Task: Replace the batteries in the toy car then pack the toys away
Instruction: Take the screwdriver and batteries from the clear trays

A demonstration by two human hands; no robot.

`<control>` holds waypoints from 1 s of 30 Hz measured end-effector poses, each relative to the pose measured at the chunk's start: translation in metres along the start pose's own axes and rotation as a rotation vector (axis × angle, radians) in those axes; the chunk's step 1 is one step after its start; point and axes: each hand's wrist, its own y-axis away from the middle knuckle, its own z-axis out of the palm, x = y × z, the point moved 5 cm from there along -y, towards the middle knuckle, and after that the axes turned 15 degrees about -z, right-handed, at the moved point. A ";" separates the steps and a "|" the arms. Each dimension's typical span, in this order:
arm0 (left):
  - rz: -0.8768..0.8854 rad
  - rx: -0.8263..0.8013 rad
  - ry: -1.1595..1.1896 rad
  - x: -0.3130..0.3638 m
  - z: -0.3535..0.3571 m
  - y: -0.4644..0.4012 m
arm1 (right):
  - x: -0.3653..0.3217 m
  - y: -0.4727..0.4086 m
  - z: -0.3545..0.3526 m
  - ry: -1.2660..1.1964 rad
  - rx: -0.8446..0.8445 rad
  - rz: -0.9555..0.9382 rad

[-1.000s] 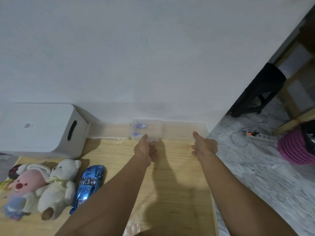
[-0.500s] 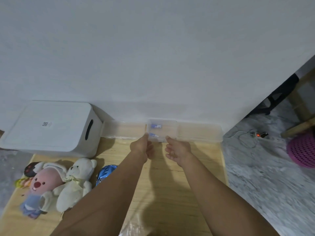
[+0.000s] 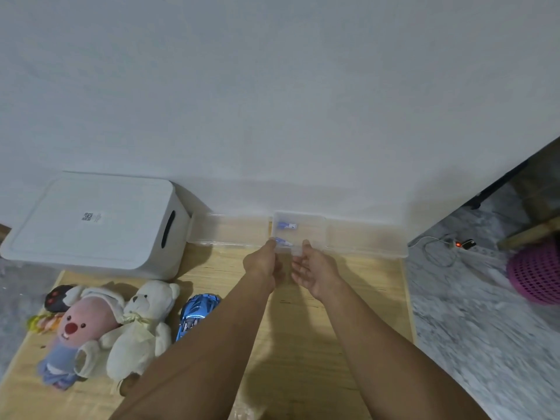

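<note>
A small clear plastic box (image 3: 313, 225) with blue batteries (image 3: 286, 226) inside stands at the far edge of the wooden board, against the wall. My left hand (image 3: 263, 264) grips its near left corner. My right hand (image 3: 315, 269) holds its near right edge, thumb up against the front. A shiny blue toy car (image 3: 197, 313) lies on the board to the left, partly hidden behind my left forearm. Beside it lie a white teddy bear (image 3: 145, 325) and a pink plush (image 3: 78, 331).
A white lidded storage bin (image 3: 91, 225) stands at the back left. Long clear trays (image 3: 236, 231) flank the small box along the wall. The board's right edge meets grey marbled floor with a power strip (image 3: 460, 244) and a pink basket (image 3: 536, 274).
My right hand has moved left from the board's right side onto the clear box. The view has shifted right and down; my left hand kept hold of the box.
</note>
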 end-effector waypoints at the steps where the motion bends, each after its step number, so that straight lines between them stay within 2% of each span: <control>1: -0.001 -0.005 0.004 -0.001 0.000 0.001 | -0.001 0.001 0.002 -0.020 0.009 -0.010; 12: -0.042 -0.159 0.042 0.004 -0.010 0.010 | -0.016 0.009 0.007 0.073 0.068 -0.148; 19: 0.004 -0.056 0.168 0.028 -0.058 0.000 | 0.004 0.016 0.021 0.101 0.091 -0.039; 24: 0.033 0.005 0.222 0.053 -0.094 -0.014 | 0.024 0.025 0.058 0.072 0.010 0.067; 30: 0.023 0.028 0.221 0.069 -0.114 -0.030 | 0.029 0.022 0.103 0.009 -0.012 0.020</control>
